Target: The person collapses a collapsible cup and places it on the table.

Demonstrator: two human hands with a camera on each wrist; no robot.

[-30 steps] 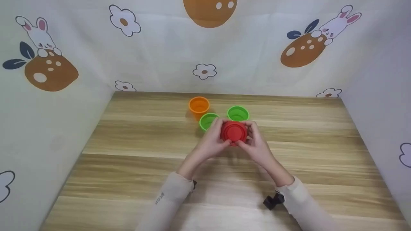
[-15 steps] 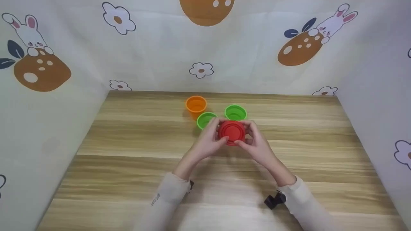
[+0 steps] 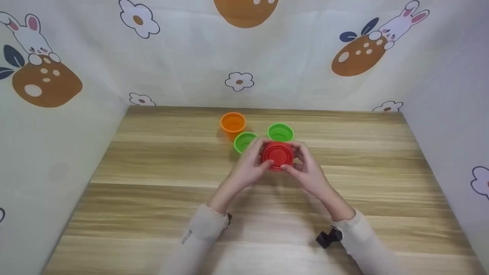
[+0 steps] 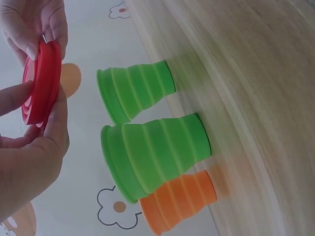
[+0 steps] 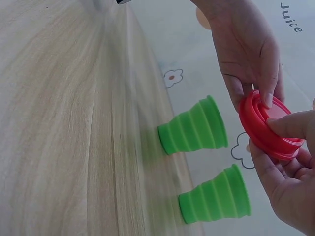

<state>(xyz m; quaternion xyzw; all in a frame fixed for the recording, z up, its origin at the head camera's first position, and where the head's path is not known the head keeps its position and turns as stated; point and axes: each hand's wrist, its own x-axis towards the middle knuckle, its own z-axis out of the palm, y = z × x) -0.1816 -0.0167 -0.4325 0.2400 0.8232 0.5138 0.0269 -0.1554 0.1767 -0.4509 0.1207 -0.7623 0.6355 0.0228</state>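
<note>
A red collapsible cup [image 3: 278, 156], folded into a flat ringed disc, is held above the table by both hands. My left hand [image 3: 248, 166] grips its left side, the thumb on the face turned toward me and the fingers behind. On the opposite side, my right hand [image 3: 308, 172] pinches the rim in the same way. The left wrist view shows the disc [image 4: 45, 83] edge-on, thin and tilted. Just beyond the hands stand two extended green cups, one [image 3: 243, 143] partly hidden by the left hand, the other [image 3: 280, 132] behind the red disc.
An extended orange cup [image 3: 233, 123] stands behind the left green cup, close to it. The wood-grain table [image 3: 153, 214] meets a printed cloth backdrop [image 3: 191, 65] at its back and sides. A black wrist device [image 3: 328, 237] hangs by the right sleeve.
Both hands keep hold of the red cup in nearly the same place. The thumbs have shifted slightly apart and up its face. The head view has moved a little.
</note>
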